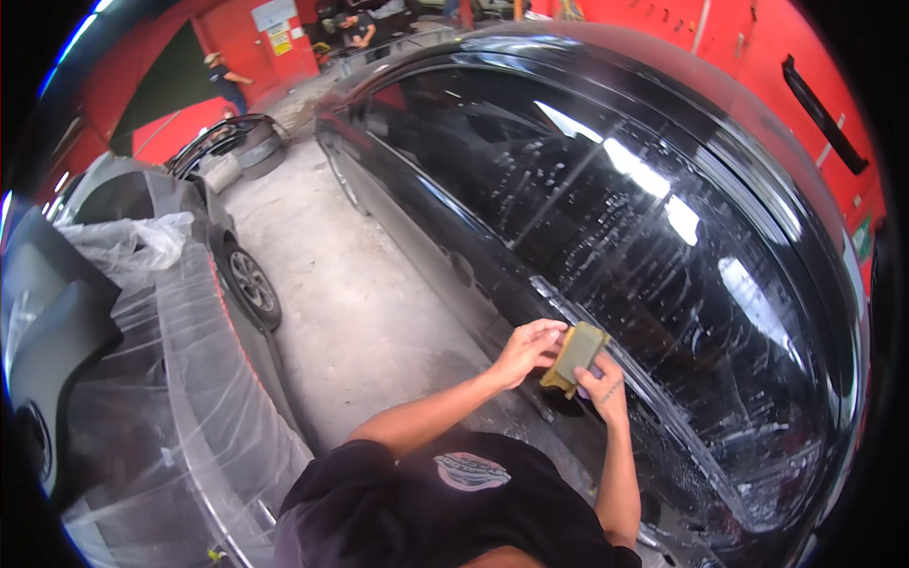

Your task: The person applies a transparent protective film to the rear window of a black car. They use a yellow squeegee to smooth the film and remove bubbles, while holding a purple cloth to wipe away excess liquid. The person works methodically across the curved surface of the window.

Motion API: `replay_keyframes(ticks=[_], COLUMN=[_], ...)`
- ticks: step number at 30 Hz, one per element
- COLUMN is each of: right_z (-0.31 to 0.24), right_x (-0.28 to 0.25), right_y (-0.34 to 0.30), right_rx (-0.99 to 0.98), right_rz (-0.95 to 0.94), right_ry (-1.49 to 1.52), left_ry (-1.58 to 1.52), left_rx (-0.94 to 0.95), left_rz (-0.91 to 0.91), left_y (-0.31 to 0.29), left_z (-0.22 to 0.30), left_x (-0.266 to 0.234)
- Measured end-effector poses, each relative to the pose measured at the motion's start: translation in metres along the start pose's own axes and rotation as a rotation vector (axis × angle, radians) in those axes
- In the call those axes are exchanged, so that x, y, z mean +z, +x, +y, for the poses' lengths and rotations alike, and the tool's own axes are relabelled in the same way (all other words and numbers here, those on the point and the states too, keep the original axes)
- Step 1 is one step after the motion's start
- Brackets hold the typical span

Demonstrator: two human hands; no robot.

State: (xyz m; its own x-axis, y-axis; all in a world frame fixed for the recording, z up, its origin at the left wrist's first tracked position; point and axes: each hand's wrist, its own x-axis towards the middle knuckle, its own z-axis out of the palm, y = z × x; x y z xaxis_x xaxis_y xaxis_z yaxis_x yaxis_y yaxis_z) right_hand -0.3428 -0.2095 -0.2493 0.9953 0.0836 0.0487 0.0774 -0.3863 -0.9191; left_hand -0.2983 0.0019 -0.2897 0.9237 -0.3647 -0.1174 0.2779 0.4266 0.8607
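In front of me, above the car's door, I hold a greyish-green sanding block (582,348) with a yellowish sheet, seemingly sandpaper, folded round its edges. My right hand (608,388) grips its lower right side, thumb on the upper face. My left hand (526,354) is at the block's left edge, fingers curled and seeming to pinch the sheet there; the exact contact is partly hidden. Just beyond my hands is the large dark side window (653,275) of a black car, wet and streaked with whitish drops and smears. Its lower trim (653,407) also carries whitish residue.
At left stands another car under clear plastic sheeting (180,350), its wheel (253,282) facing the aisle. Between the cars runs a grey concrete floor (322,303). Tyres (258,151) stand farther off. Two people are in the background, near red walls (284,57).
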Motion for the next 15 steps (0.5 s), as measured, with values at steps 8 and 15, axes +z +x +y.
replay_keyframes(ticks=[8,15], right_z=[-0.033,-0.036], right_x=[0.0,0.02], right_y=[0.03,0.066], right_rx=[0.055,-0.013], right_rz=[-0.219,-0.327], right_ry=[0.144,0.162], left_ry=[0.146,-0.275], left_rx=[0.217,0.04], left_rz=[-0.107,-0.279], left_y=[0.014,0.0], left_z=[-0.001,0.024], left_x=[-0.03,-0.036])
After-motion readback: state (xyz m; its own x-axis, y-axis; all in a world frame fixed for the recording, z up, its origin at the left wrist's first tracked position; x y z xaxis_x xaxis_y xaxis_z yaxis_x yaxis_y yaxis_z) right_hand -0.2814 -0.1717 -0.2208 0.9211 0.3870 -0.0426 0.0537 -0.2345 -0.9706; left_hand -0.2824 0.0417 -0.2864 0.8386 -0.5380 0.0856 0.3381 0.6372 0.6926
